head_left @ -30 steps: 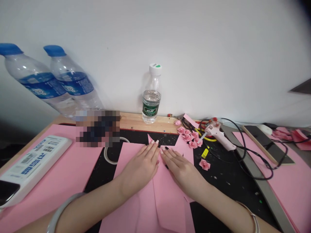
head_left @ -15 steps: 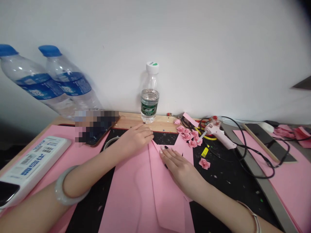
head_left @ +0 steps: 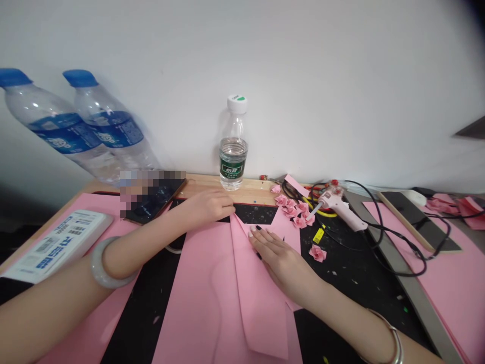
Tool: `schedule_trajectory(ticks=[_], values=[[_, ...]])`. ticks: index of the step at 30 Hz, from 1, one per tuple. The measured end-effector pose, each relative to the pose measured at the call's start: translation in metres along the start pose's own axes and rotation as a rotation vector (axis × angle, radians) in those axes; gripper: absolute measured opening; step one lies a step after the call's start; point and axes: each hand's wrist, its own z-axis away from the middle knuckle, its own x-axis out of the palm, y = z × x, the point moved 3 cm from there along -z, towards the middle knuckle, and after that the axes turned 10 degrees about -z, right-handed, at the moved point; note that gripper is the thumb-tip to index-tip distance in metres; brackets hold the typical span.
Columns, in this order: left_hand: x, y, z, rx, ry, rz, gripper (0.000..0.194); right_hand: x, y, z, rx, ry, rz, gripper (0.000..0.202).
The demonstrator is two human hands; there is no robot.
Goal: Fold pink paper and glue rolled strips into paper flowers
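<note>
A large sheet of pink paper (head_left: 204,283) lies on the black mat, with a long strip along its right side folded over. At the far end of the fold is my left hand (head_left: 209,207), fingers bent together, closed on the paper's corner; the fingertips are partly hidden. My right hand (head_left: 280,259) rests flat on the folded strip (head_left: 261,308), fingers stretched out side by side. Several small pink paper roses (head_left: 291,208) lie beyond my right hand, and a single rose (head_left: 317,253) sits to its right.
A pink glue gun (head_left: 343,212) with looped black cable lies at the right, near a phone (head_left: 420,220). A water bottle (head_left: 232,156) stands by the wall. On the left are two big bottles (head_left: 113,129), another phone (head_left: 159,197) and a white box (head_left: 62,245).
My left hand has drawn back slightly to the left, its fingers now more curled at the paper's far corner. My right hand stays flat in nearly the same spot.
</note>
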Motion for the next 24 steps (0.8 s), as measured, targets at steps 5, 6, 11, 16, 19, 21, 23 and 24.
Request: schedule_trajectory(ticks=[5,6,11,16,19,21,23,24], values=[[0.0000,0.0066,0.0010,0.135,0.011,-0.165,0.029,0.0010,0.0005,0.0005,-0.007,0.017,0.006,0.047],[0.0003,0.0077,0.0017,0.142,0.019,-0.184,0.030,0.0012,0.0003,0.0005,-0.007,0.020,0.009,0.047],[0.0011,0.0106,0.0037,0.164,0.061,-0.250,0.028,0.0023,-0.0012,0.0001,-0.011,0.038,0.035,0.045],[-0.0004,0.0050,0.0036,0.199,0.078,-0.280,0.030,0.0036,-0.0016,0.0001,-0.007,0.032,0.052,0.046],[0.0007,0.0021,0.0035,0.219,0.073,-0.299,0.030,0.0036,-0.0017,-0.0002,-0.005,0.033,0.057,0.046],[0.0020,0.0021,0.0037,0.234,0.064,-0.307,0.030,0.0035,-0.0021,-0.0002,-0.010,0.040,0.059,0.046],[0.0029,0.0034,0.0042,0.239,0.053,-0.313,0.031,0.0039,-0.0024,0.0002,-0.017,0.049,0.061,0.046],[0.0031,0.0042,0.0045,0.237,0.046,-0.314,0.031,0.0042,-0.0025,0.0005,-0.019,0.053,0.063,0.046]])
